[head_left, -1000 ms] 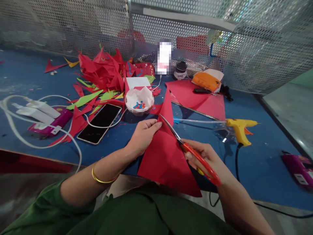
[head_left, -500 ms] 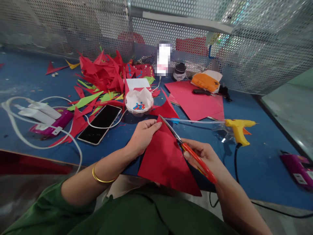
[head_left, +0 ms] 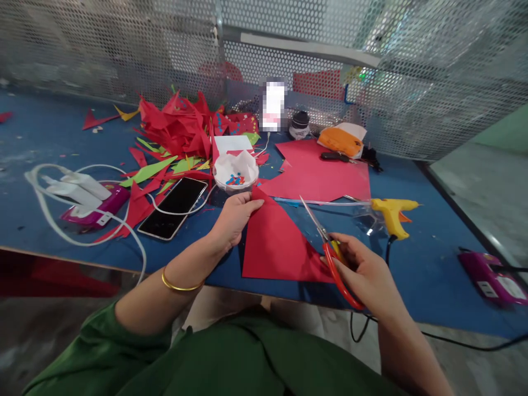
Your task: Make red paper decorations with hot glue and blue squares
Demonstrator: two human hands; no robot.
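Note:
Between thumb and fingers, my left hand (head_left: 234,220) pinches the top corner of a red paper piece (head_left: 276,242), which lies over the table's front edge area. My right hand (head_left: 363,269) is wrapped round the red and yellow handles of a pair of scissors (head_left: 325,236). The blades point up and to the left, just right of the paper's slanted edge, and look closed or nearly so. Part of the paper's lower right corner lies by the scissor handles. A paper-lined bowl (head_left: 234,186) with small blue and red bits stands just beyond my left hand.
Left lie a black phone (head_left: 175,209), white cables and a purple power strip (head_left: 97,206). Red and green paper scraps (head_left: 177,126) are heaped behind. A red sheet (head_left: 322,173), yellow glue gun (head_left: 394,214) and another purple power strip (head_left: 490,278) are on the right. A mesh panel (head_left: 289,49) closes the back.
The scissors have moved away from the paper's top corner, to the right. The red paper has turned and lies flatter, still pinched by my left hand. The view has shifted slightly.

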